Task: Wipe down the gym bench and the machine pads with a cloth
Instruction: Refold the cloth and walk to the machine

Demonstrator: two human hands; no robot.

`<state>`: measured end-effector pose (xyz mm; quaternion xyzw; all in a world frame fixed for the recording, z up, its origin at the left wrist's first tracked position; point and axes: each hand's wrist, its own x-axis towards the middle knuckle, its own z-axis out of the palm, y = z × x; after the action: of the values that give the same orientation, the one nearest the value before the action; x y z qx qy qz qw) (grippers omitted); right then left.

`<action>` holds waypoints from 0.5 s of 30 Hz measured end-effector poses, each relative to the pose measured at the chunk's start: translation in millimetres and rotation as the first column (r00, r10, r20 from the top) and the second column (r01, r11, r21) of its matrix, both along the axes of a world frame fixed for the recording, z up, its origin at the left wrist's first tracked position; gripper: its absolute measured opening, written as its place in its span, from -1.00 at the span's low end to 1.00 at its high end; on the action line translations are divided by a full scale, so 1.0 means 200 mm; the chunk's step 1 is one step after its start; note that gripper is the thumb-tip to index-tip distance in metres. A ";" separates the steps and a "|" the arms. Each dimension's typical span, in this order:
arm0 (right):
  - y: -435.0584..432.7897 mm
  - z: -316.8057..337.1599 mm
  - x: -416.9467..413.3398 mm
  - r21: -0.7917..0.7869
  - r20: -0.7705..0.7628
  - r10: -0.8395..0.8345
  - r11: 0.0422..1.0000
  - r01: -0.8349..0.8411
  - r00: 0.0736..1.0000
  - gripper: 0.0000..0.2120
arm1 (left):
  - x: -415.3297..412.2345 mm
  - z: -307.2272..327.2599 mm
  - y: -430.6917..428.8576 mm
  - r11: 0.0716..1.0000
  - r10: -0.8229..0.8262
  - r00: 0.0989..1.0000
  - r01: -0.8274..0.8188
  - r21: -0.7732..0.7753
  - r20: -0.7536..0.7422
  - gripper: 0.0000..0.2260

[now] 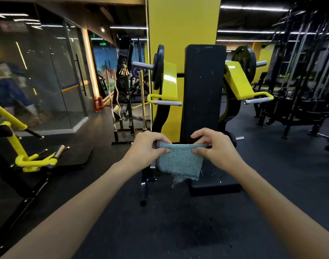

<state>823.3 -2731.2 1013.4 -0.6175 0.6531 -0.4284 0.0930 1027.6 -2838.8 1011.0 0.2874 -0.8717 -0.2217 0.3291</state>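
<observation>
A light blue knitted cloth hangs in the air in front of me, stretched by its top edge. My left hand pinches its upper left corner and my right hand pinches its upper right corner. Its frayed lower edge dangles loose. Right behind the cloth rises the tall black back pad of a yellow plate-loaded machine. The black seat pad lies below the cloth, partly hidden by it.
Yellow lever arms with chrome handles and black weight plates flank the back pad. Another yellow machine stands at left, a bar rack and glass wall behind it. Black cable racks fill the right.
</observation>
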 end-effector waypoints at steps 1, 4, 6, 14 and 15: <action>-0.06 0.00 -0.04 0.003 -0.003 -0.007 1.000 0.007 1.000 -0.71 | -0.04 -0.01 -0.07 1.000 0.004 1.000 -0.004 0.001 0.000 -0.82; -0.27 -0.02 -0.20 0.006 0.007 -0.010 1.000 0.010 1.000 -0.71 | -0.20 -0.03 -0.28 1.000 -0.001 1.000 0.001 0.003 -0.009 -0.87; -0.43 -0.03 -0.33 0.007 0.014 -0.011 1.000 0.011 1.000 -0.70 | -0.32 -0.05 -0.43 1.000 -0.012 0.999 0.013 0.028 -0.047 -0.91; -1.07 0.03 -0.94 0.002 -0.004 0.001 1.000 -0.001 1.000 -0.71 | -0.93 -0.02 -1.06 0.995 -0.010 0.991 0.022 0.092 -0.131 -0.84; -1.14 0.04 -1.01 -0.004 -0.007 0.003 1.000 -0.003 1.000 -0.71 | -1.00 -0.02 -1.14 0.995 -0.009 0.990 0.023 0.098 -0.142 -0.84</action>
<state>621.9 -2959.8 1021.6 -0.6202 0.6515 -0.4275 0.0903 827.6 -3066.6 1008.0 0.2799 -0.8364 -0.2873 0.3736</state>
